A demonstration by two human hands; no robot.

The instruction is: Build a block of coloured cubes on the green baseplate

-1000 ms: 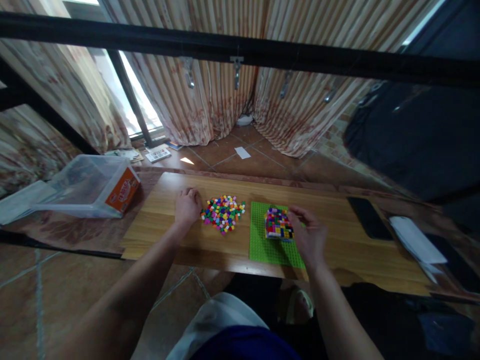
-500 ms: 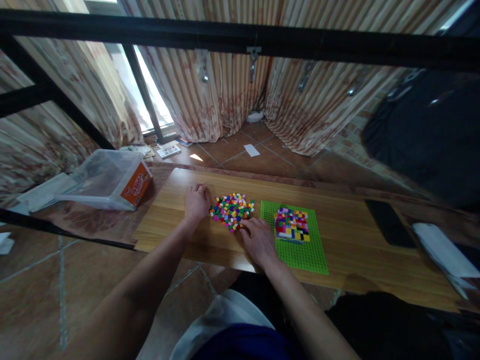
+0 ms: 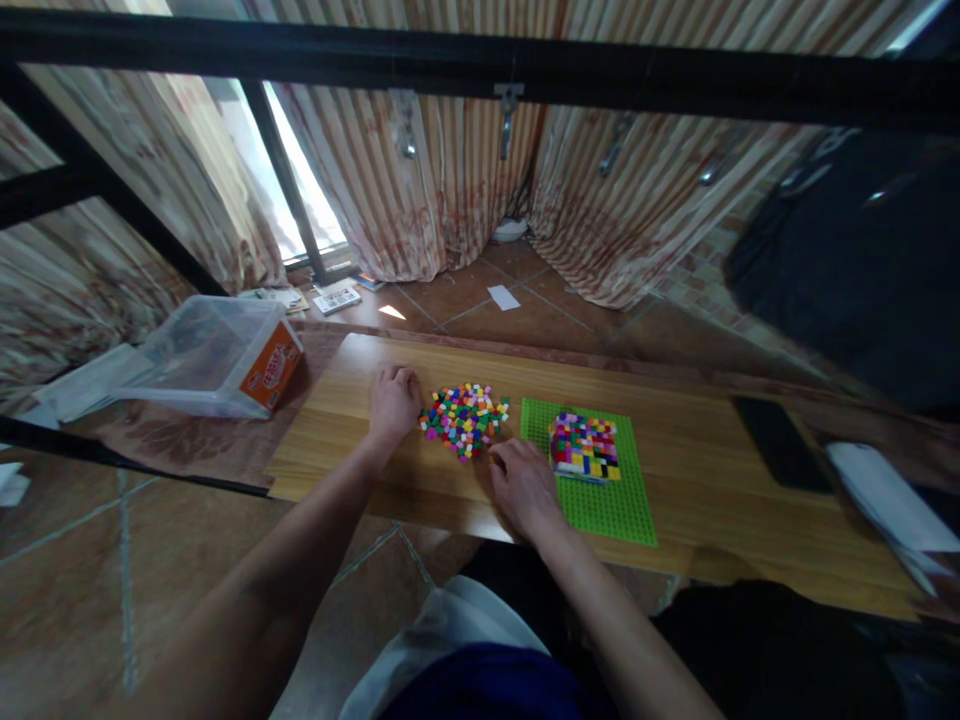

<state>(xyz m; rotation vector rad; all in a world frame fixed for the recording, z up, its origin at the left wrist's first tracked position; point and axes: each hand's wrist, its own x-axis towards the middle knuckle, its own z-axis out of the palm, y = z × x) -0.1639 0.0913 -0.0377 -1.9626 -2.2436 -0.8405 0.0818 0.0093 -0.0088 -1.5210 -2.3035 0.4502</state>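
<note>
A heap of small, mixed-colour toy building bricks (image 3: 463, 420) lies loose on the wooden table. Left of the heap, my left hand (image 3: 394, 402) rests on the tabletop, loosely bent, with no brick visible in it. My right hand (image 3: 523, 485) is at the heap's lower right, fingers drawn together and pointing down; anything between the fingertips is too small or hidden to make out. Just right of that hand is a green studded baseplate (image 3: 600, 520). A low block of multicoloured bricks (image 3: 586, 446) stands on the baseplate.
A clear plastic bin (image 3: 202, 350) with an orange label stands beyond the table's left end. A dark flat phone-like object (image 3: 780, 445) and a white object (image 3: 889, 495) lie toward the right end. A black metal bar (image 3: 480, 70) crosses overhead before the curtains.
My right hand has drawn back slightly to the right, away from the loose heap, with its fingers closer together. My left hand has stayed in place.
</note>
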